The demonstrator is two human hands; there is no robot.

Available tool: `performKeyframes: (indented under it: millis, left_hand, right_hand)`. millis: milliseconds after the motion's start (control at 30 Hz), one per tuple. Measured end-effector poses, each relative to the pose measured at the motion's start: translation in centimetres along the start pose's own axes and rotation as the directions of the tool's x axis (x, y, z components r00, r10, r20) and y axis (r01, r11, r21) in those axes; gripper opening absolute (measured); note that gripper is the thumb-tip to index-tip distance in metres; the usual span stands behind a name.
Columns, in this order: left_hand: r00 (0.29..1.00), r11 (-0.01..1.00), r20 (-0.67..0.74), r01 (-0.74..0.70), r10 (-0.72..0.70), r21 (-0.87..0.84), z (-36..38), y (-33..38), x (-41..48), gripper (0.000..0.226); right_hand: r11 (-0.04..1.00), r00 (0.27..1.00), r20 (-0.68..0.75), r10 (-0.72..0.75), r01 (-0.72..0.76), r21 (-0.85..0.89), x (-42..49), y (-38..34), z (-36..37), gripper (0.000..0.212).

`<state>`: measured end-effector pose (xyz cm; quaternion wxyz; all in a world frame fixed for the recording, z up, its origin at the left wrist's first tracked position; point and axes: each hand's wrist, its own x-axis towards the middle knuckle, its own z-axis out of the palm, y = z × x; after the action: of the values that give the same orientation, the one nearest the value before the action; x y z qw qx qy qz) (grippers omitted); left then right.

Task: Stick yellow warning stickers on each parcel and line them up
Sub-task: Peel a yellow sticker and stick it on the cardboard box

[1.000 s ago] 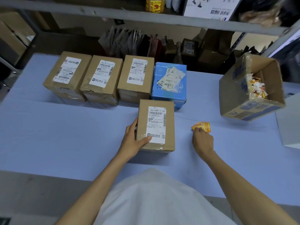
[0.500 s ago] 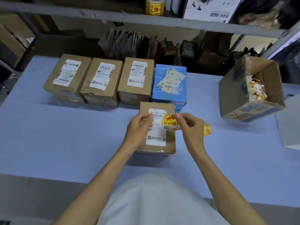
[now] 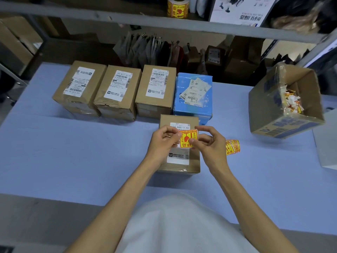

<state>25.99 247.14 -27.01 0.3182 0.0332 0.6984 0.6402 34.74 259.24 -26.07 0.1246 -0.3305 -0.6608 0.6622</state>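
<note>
Yellow sticker [image 3: 188, 138], red print
Brown parcel [image 3: 193, 161] with a white barcode label under the fingers [image 3: 171, 133]; blue box [image 3: 193, 111] beyond them; pale blue table [image 3: 73, 152] all around.

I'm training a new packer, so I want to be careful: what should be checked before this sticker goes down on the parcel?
1. Sticker held: ok; left hand and right hand pinch the yellow sticker.
2. Parcel underneath: ok; the near parcel lies flat below it.
3. Backing peeled: cannot tell.
4. Barcode stays uncovered: cannot tell; the hands hide most of the shipping label.
5. Spare stickers at hand: ok, on the table right of the parcel.
6. Back row stickered: not ok; no yellow shows on those four parcels.
</note>
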Motion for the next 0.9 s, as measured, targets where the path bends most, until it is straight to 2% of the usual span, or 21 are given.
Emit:
performKeyframes:
  millis: [133,233,300,400,500,667,900]
  left_hand:
    - [1.0,1.0,0.019,-0.02,0.02,-0.003,0.08,-0.17,0.09,0.005]
    - [0.998,0.985,0.051,-0.033,0.042,-0.169,0.38,-0.35,-0.06,0.009]
    - [0.995,0.978,0.089,-0.018,0.037,-0.209,0.53,-0.46,-0.23,0.013]
    - [0.99,0.987,0.141,0.001,0.022,-0.162,0.67,-0.63,-0.4,0.014]
    - [0.994,0.998,0.099,-0.045,0.05,-0.051,0.68,-0.49,-0.37,0.013]
    - [0.99,0.991,0.062,-0.129,0.128,0.025,0.42,-0.02,-0.04,0.01]
    - [0.996,0.996,0.019,-0.082,0.083,-0.022,0.61,-0.19,-0.29,0.013]
  right_hand:
    - [0.998,1.0,-0.019,0.024,-0.023,0.057,0.17,-0.02,0.01,0.03]
    - [0.994,1.0,0.01,0.027,-0.028,0.11,0.47,-0.17,-0.07,0.029]
    - [0.994,0.999,0.028,0.04,-0.042,0.101,0.65,0.12,0.02,0.017]
    - [0.991,0.998,-0.003,0.057,-0.056,0.121,0.83,0.39,0.07,0.008]
    - [0.987,0.998,0.027,0.062,-0.065,0.146,0.77,0.13,-0.12,0.01]
    - [0.999,0.99,0.137,0.018,-0.011,-0.048,0.66,0.06,-0.17,0.011]
    - [0.999,1.0,-0.013,0.026,-0.026,0.036,0.9,0.33,-0.11,0.009]
